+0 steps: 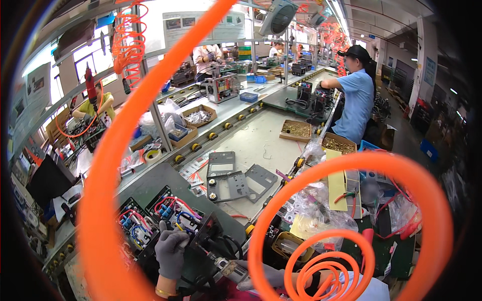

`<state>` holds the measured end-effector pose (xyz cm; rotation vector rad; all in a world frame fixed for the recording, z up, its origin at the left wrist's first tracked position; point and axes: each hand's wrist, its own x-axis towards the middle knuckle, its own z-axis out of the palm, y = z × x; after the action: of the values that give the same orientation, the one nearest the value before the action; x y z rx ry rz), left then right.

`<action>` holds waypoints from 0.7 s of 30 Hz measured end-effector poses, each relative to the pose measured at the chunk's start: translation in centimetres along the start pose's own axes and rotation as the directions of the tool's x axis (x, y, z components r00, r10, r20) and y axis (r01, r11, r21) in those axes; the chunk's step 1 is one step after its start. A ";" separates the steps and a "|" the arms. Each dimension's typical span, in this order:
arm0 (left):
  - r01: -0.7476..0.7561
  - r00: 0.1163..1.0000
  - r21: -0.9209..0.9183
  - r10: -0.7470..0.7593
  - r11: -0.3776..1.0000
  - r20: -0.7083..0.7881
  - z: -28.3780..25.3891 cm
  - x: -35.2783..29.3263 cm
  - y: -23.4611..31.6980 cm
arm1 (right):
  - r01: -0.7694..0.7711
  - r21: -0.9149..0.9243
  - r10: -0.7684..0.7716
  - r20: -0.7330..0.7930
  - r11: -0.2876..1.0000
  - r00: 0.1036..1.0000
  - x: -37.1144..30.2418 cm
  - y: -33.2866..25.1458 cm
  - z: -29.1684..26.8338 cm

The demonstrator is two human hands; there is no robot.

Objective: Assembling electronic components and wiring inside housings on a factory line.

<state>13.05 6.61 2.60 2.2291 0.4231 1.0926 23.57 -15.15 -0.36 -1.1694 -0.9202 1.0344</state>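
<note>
My left hand (169, 255), in a grey glove, is at the near edge of an open black unit (175, 213) with red, blue and yellow wires inside. Its thumb and fingers come together beside the unit's front panel; what they pinch is too small to make out. A grey power screwdriver (228, 268) lies in my gloved right hand (273, 277), its bit pointing up and left toward the panel. Part of that hand is covered by the orange coiled hose (349, 159). Left of the unit stands a second wired unit (133, 228).
Dark metal plates (228, 185) lie on the conveyor line ahead. Boxes of brass-coloured parts (295, 131) stand farther along. Plastic bags (321, 210) and red-handled pliers (344, 196) are on the right. A co-worker in a blue shirt (354, 108) works beyond; the orange hose hangs close in front.
</note>
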 end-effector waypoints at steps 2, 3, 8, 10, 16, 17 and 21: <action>0.148 0.988 -0.108 -0.143 0.983 0.054 0.0 -0.4 0.0 | -0.094 0.194 0.086 0.053 0.977 0.995 0.1 0.1 -0.1; 0.073 0.997 -0.009 -0.072 0.997 0.038 0.1 -0.5 -0.2 | -0.106 0.167 0.099 0.052 0.980 0.994 0.1 0.2 -0.2; -0.073 0.996 0.025 0.074 0.997 -0.044 0.8 -0.7 -1.3 | -0.057 -0.078 0.049 -0.105 0.995 0.993 0.2 1.8 -0.8; -0.163 0.983 0.154 0.175 0.974 -0.063 0.8 -0.7 -1.4 | -0.050 -0.021 0.049 -0.048 0.999 0.998 0.0 2.0 -1.2; -0.206 0.973 0.336 0.228 0.919 -0.027 0.1 -0.3 -0.5 | -0.087 0.057 0.087 0.016 0.995 0.996 0.0 1.1 -1.4; -0.176 0.980 0.294 0.196 0.940 -0.040 0.1 -0.1 -0.4 | -0.093 0.061 0.092 0.026 0.994 0.995 0.0 0.9 -1.4; -0.087 0.992 0.115 0.097 0.990 -0.085 0.5 -0.4 -0.5 | -0.116 0.062 0.113 0.056 0.991 0.992 0.1 0.7 -1.5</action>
<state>13.23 6.60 1.75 2.3219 0.4324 1.2499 24.90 -15.42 -1.28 -1.1564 -0.8618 1.1840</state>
